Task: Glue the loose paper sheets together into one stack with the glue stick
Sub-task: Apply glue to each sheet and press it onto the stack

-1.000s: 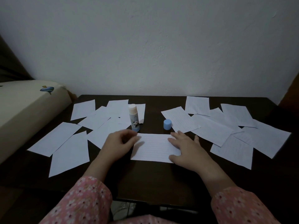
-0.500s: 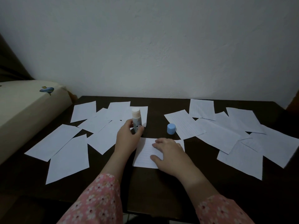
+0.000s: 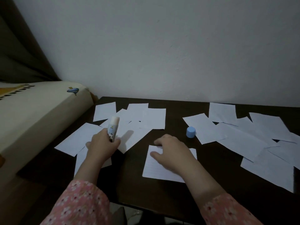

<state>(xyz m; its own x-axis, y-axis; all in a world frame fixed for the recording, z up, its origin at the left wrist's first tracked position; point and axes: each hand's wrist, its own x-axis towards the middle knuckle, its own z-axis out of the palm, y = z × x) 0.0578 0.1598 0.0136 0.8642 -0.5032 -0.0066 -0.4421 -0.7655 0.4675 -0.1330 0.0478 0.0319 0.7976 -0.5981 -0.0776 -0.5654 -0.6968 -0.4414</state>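
Now the glue stick [image 3: 113, 128] is off the tabletop [image 3: 172, 124], uncapped, its pale tip tilted up and away, with the left hand [image 3: 101, 146] wrapped round its lower barrel, fingers [image 3: 116, 141] curled closed on it. That grip looks like a carrying hold; to spread glue, the tip would likely need to turn down. Just right of those fingers lies the sheet [image 3: 159, 169], flat and apart from the others, with the right hand [image 3: 170, 153] resting on it, fingers loosely bent and pressing its far edge, holding nothing, probably to keep the paper from sliding under the stick. Beyond the right fingertips stands the blue cap [image 3: 190, 132], within easy reach. Loose sheets are scattered in two groups: a left pile [image 3: 142, 117] under and beyond the left hand, and a right pile [image 3: 243, 135] well apart past the cap. None appear glued yet.
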